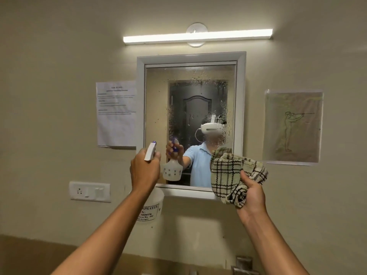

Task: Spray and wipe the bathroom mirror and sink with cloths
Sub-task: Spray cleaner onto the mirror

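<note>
A white-framed mirror [190, 92] hangs on the wall ahead, its glass speckled with spray droplets across the top and right. My left hand [144, 169] grips a white spray bottle [152, 205] with a purple-tipped nozzle, held up at the mirror's lower left corner and aimed at the glass. My right hand [251, 193] holds a bunched checked cloth [232, 173] raised in front of the mirror's lower right corner. The sink is out of view, apart from a metal tap fitting [243, 263] at the bottom edge.
A printed sheet [116, 114] is taped left of the mirror and a drawing [292, 127] right of it. A white socket plate [89, 191] sits on the wall at lower left. A tube light [197, 36] glows above the mirror.
</note>
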`<state>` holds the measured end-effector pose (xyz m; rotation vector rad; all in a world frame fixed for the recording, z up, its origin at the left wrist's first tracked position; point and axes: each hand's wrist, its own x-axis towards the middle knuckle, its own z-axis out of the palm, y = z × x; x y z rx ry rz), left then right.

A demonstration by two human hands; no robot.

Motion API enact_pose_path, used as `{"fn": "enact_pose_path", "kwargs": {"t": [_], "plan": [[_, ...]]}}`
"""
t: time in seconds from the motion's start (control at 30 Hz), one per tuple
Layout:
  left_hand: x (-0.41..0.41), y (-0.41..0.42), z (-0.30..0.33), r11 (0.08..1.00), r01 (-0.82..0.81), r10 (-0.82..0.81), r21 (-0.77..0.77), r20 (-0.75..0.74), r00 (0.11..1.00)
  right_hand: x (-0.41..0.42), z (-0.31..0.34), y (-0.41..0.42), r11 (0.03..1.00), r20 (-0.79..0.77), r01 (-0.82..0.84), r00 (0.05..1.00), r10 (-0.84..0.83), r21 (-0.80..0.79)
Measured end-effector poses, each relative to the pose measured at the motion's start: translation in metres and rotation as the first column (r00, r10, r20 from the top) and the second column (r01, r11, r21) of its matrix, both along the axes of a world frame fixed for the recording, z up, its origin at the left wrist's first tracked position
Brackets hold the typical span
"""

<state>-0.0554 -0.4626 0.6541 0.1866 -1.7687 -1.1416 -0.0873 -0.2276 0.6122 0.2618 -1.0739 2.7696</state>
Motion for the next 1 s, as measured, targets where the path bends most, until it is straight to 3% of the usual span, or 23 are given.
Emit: {"fn": "enact_pose_path", "kwargs": {"t": [0.23,0.57,1.0], "plan": [[0.02,-0.052,-0.027,0.998,-0.04,0.038,0.042,0.056,0.998,0.016,0.0,-0.04,1.0,0.008,0.001,1.0,-0.001,0.012],[0.016,-0.061,-0.094,0.996,0.083,-0.088,0.04,0.155,0.984,0.05,-0.021,-0.063,0.996,0.073,0.093,0.993,-0.092,0.0],[0.009,-0.015,-0.076,0.977,0.193,-0.201,0.092,0.089,0.976,0.072,-0.031,-0.026,0.973,0.092,0.228,0.969,-0.229,0.03]]}}
